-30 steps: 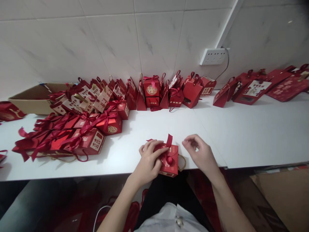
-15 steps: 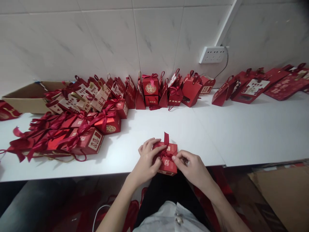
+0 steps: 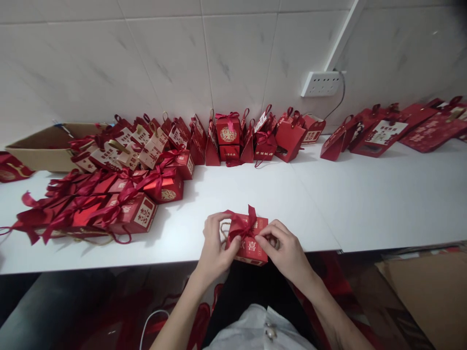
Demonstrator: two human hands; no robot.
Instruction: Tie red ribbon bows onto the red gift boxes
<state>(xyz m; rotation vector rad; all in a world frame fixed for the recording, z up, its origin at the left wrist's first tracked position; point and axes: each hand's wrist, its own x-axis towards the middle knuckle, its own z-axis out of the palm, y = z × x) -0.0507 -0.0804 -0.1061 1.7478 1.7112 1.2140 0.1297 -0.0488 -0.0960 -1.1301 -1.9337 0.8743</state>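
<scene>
A small red gift box (image 3: 260, 253) with pale lettering lies at the table's front edge, a dark red ribbon (image 3: 248, 228) knotted across its top. My left hand (image 3: 216, 243) is curled at the box's left side, its thumb pressing the ribbon beside the knot and its fingertips at a ribbon loop or tail. A thin gold cord shows between that hand and the box. On the right, my right hand (image 3: 282, 245) pinches the ribbon close to the knot, with thumb and forefinger together. One ribbon tail stands up at the box's far side.
Ribbon-tied red boxes (image 3: 133, 214) crowd the table's left, with tagged gift bags behind them. More red boxes (image 3: 228, 131) line the tiled wall. An open cardboard box (image 3: 40, 146) stands far left. A white power strip (image 3: 323, 83) is on the wall.
My left hand has drawn back leftward and down from over the box, uncovering more ribbon and the cord. My right hand has shifted slightly left, still pinching near the knot.
</scene>
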